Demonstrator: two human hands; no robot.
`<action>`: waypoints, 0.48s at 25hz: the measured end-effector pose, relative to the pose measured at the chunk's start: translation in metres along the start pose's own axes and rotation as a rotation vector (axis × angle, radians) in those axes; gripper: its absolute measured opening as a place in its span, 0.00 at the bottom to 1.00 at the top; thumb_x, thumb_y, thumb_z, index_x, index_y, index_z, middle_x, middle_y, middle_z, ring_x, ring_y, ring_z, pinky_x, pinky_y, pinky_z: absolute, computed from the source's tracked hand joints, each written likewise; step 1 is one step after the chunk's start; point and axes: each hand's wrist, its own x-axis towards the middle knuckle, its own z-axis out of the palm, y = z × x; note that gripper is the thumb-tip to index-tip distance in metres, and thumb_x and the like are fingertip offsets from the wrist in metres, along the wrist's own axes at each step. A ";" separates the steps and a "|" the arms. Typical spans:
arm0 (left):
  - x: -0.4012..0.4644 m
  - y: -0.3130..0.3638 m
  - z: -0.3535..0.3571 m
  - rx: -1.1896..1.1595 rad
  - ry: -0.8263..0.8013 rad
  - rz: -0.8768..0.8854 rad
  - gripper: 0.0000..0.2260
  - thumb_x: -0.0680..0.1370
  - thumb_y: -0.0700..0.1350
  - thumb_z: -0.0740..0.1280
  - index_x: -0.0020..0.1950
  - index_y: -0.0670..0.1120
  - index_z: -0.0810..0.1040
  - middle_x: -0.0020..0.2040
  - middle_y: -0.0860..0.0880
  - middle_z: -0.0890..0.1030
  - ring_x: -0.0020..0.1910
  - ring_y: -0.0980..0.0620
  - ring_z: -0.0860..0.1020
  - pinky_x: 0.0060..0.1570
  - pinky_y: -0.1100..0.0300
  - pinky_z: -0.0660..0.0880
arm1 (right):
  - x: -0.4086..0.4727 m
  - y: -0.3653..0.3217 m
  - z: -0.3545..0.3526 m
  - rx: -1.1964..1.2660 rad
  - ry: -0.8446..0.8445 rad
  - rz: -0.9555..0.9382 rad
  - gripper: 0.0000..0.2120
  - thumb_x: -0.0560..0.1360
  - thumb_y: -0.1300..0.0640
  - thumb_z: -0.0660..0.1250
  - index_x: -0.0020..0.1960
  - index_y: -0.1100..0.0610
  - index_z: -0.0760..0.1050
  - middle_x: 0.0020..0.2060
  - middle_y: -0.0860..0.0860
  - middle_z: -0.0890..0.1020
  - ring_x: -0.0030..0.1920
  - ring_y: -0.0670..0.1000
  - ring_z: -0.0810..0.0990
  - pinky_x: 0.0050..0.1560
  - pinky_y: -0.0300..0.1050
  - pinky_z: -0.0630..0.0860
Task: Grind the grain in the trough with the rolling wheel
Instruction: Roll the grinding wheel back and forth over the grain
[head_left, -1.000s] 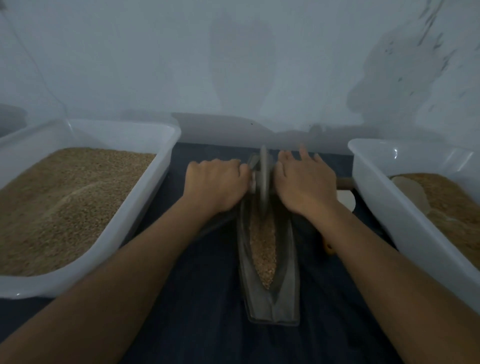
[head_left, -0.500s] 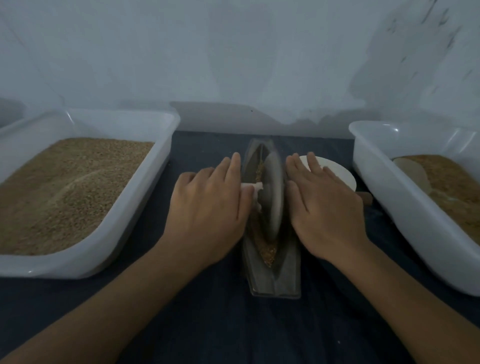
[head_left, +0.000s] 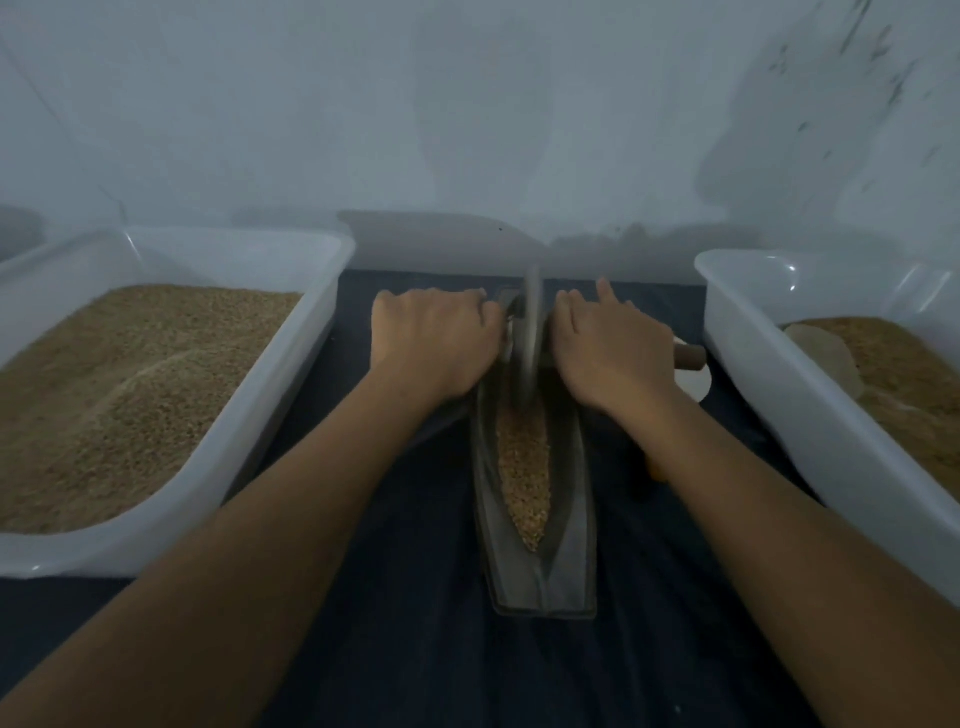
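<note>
Nearest the camera, the blunt end of the boat-shaped metal trough (head_left: 537, 582) rests on a dark cloth (head_left: 415, 649). A tapering bed of grain (head_left: 524, 467) lies along its groove, bare from the near tip up to the wheel. Beyond that, at the trough's far end, the rolling wheel (head_left: 527, 343) stands upright in the groove, blurred. The left hand (head_left: 434, 340) is curled over the axle handle on its side; the handle itself is hidden under the knuckles. The right hand (head_left: 608, 348) presses on the other side with fingers laid more forward, and the brown handle end (head_left: 691, 357) juts out past it. Whether those fingers wrap fully I cannot tell.

The risks, as I judge them: uneven pressure between the two hands could tip the wheel and ride it up a trough wall, spilling grain onto the cloth. With the wheel so near the far tip, any further push could run it off the end. The trough may also slide on the cloth. A white bin of grain (head_left: 156, 395) sits to the left and a second bin (head_left: 810, 395) to the right, both close enough for an elbow to knock.
</note>
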 end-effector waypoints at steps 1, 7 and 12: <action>-0.019 -0.002 -0.001 -0.011 0.054 0.017 0.23 0.85 0.54 0.48 0.62 0.51 0.81 0.49 0.48 0.85 0.43 0.43 0.81 0.44 0.50 0.70 | -0.017 -0.001 -0.002 0.014 0.025 -0.038 0.30 0.86 0.44 0.41 0.80 0.54 0.66 0.81 0.52 0.64 0.81 0.57 0.60 0.76 0.56 0.60; -0.106 -0.013 -0.013 -0.167 0.174 0.105 0.27 0.88 0.58 0.48 0.81 0.45 0.68 0.68 0.49 0.82 0.59 0.49 0.83 0.51 0.50 0.77 | -0.087 -0.006 -0.016 0.030 0.214 -0.202 0.28 0.85 0.45 0.44 0.80 0.52 0.66 0.78 0.49 0.69 0.81 0.50 0.59 0.78 0.48 0.53; -0.020 -0.005 -0.007 -0.045 0.004 0.044 0.24 0.85 0.55 0.46 0.67 0.51 0.77 0.50 0.48 0.84 0.40 0.44 0.77 0.42 0.50 0.65 | -0.005 -0.001 -0.006 0.000 -0.022 -0.039 0.29 0.86 0.45 0.41 0.77 0.53 0.71 0.79 0.53 0.67 0.81 0.58 0.61 0.75 0.58 0.62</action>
